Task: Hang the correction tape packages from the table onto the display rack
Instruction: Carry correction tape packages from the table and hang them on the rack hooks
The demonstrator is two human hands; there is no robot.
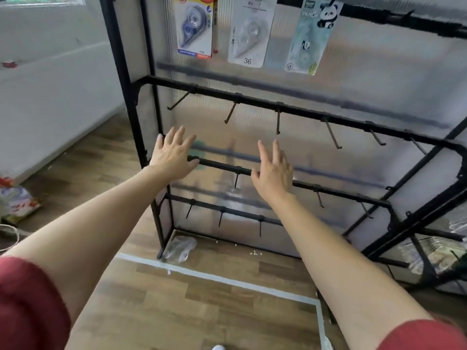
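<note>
A black display rack (252, 97) with several rows of hooks stands in front of me. Three correction tape packages hang from its top row: a blue one (194, 26), a clear white one marked 36 (249, 34) and a pale blue panda one (312, 36). My left hand (174, 154) and my right hand (274, 170) are both stretched out in front of the third bar, fingers straight and spread, holding nothing. The table is out of view.
The lower hooks (231, 112) on the rack are bare. A crumpled plastic bag (179, 248) lies on the wooden floor at the rack's foot. White tape lines (227, 279) mark the floor. Colourful bags (15, 200) sit at the left wall.
</note>
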